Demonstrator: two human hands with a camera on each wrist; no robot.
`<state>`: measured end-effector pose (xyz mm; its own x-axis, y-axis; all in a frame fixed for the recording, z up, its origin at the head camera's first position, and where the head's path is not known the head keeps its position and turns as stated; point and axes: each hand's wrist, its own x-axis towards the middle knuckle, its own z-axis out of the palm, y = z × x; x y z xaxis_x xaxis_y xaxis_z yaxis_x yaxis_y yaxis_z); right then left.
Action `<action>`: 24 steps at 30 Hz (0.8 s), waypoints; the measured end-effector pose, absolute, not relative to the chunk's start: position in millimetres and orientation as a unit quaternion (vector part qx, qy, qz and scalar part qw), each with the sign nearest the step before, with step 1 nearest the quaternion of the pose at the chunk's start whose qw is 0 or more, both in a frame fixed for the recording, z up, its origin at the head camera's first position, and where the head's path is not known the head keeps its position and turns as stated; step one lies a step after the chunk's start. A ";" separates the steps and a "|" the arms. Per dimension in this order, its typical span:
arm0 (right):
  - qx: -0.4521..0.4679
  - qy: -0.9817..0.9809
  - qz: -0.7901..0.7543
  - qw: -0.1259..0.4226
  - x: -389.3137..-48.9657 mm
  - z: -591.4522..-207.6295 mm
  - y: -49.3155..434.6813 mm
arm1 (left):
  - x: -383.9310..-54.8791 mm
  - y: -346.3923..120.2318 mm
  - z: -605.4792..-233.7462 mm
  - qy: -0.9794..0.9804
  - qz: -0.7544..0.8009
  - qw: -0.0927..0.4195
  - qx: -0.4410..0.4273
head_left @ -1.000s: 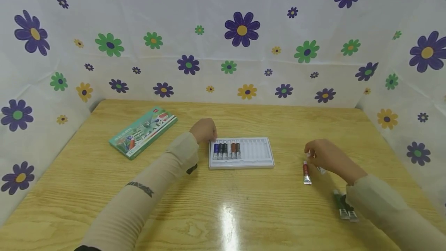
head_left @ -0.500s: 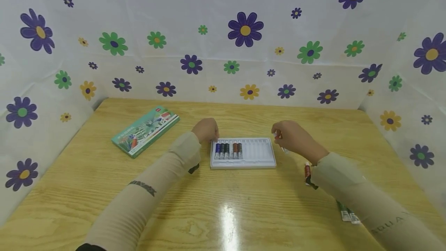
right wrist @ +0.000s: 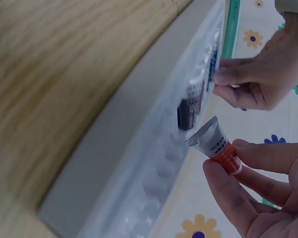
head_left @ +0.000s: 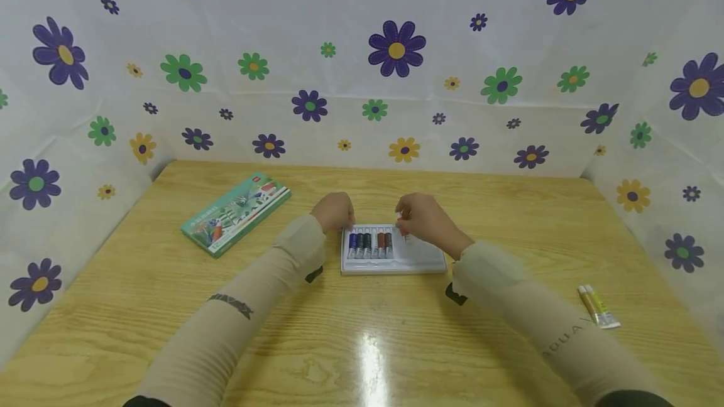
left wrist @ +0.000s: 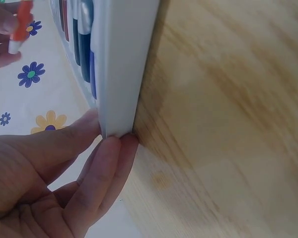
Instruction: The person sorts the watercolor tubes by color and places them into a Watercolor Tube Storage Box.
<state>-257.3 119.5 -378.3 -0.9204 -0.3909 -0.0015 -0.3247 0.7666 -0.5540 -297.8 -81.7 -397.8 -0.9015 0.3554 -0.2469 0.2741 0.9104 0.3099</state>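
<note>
A white paint tray (head_left: 421, 260) lies mid-table with several paint tubes (head_left: 381, 245) in the slots of its left half. At its far left corner my left hand (head_left: 334, 211) pinches the edge, thumb and fingertips on the tray's wall in the left wrist view. My right hand (head_left: 425, 217) holds an orange-red paint tube (right wrist: 225, 156) between thumb and fingers. That tube has a silver crimped end and a white cap, and it is over the tray just right of the brown tube, crimped end pointing down toward the slots.
A green paint box (head_left: 236, 213) lies at an angle to the left. Two tubes, one ochre and one yellow (head_left: 598, 306), lie side by side on the wooden table (head_left: 317, 344) at the right. A flowered cloth (head_left: 339, 80) rises behind the table and along both sides.
My right hand has moved left from the right side of the table to above the tray, bringing the orange-red tube. My left hand stays at the tray's corner.
</note>
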 end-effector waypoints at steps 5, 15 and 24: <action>-0.161 0.939 -0.292 0.088 -258.7 -388.4 106.8 | -297.8 -81.5 -398.6 0.967 0.132 0.146 0.165; -0.118 0.961 -0.233 0.090 -257.8 -395.0 97.0 | -297.3 -81.7 -397.5 0.966 0.129 0.149 0.169; -0.131 0.964 -0.212 0.089 -254.9 -398.4 97.8 | -297.7 -80.8 -396.3 0.966 0.127 0.153 0.168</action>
